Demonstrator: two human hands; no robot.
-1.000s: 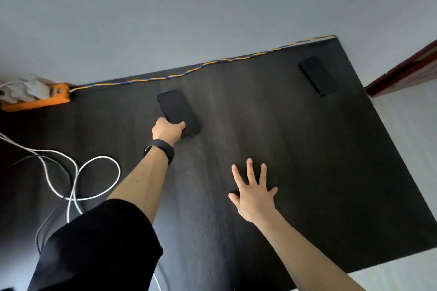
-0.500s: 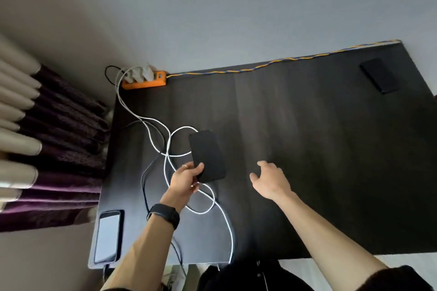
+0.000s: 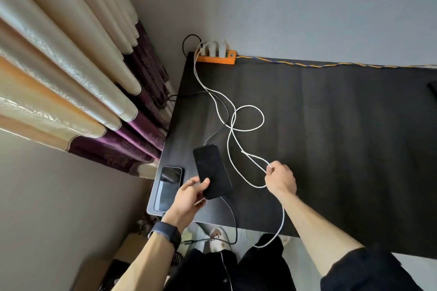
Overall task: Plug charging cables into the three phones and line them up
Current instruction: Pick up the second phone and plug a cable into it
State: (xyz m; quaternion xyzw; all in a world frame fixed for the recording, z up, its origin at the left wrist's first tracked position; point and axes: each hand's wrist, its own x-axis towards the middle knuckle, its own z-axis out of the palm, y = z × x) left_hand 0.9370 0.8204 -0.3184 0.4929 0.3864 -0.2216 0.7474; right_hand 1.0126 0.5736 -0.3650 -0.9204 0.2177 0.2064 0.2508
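- Left hand (image 3: 189, 196), ringed and watch-strapped, fingers clamped on near end of glossy black slab phone (image 3: 212, 171), thumb on its screen, at dark wood-grain table's (image 3: 343, 137) left front corner
- Second phone (image 3: 169, 188), rounded corners, reflective glass, flat beside it at table edge
- Right hand (image 3: 280, 178) pinching smooth white cable (image 3: 248, 125), fingertips together on a loop
- Cable curling back to orange plastic power strip (image 3: 216, 59) with white chargers
- Third phone only a dark corner at right edge; pleated satin curtain (image 3: 59, 66) left

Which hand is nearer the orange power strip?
Right. The right hand, pinching the white charging cable, sits further up the table toward the orange power strip; the left hand is lower, holding a black phone.
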